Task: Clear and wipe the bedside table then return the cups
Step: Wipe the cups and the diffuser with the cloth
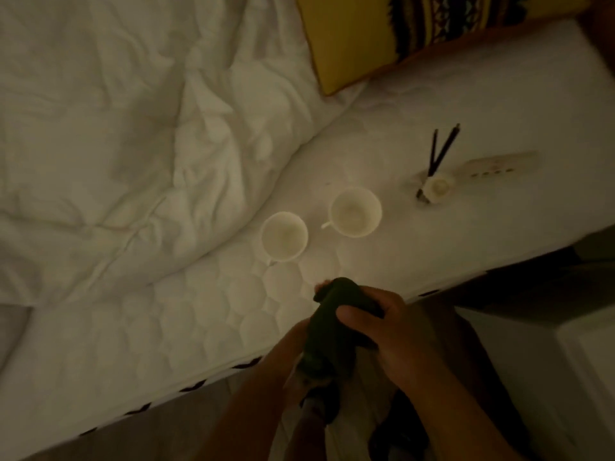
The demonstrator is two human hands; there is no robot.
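Both hands bunch a dark cloth at the bed's edge, probably readying it for wiping.

The nearer cup and farther cup stand upright on the mattress, likely parked there to free the table. They are just beyond the hands, untouched. The right hand curls round the cloth, and the half-hidden left hand grips it too.

Two white cups; two dark sticks; one remote; one dark cloth; one yellow cushion; two hands.

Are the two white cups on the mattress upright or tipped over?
Upright. The near cup and the far cup both show round open mouths facing up.
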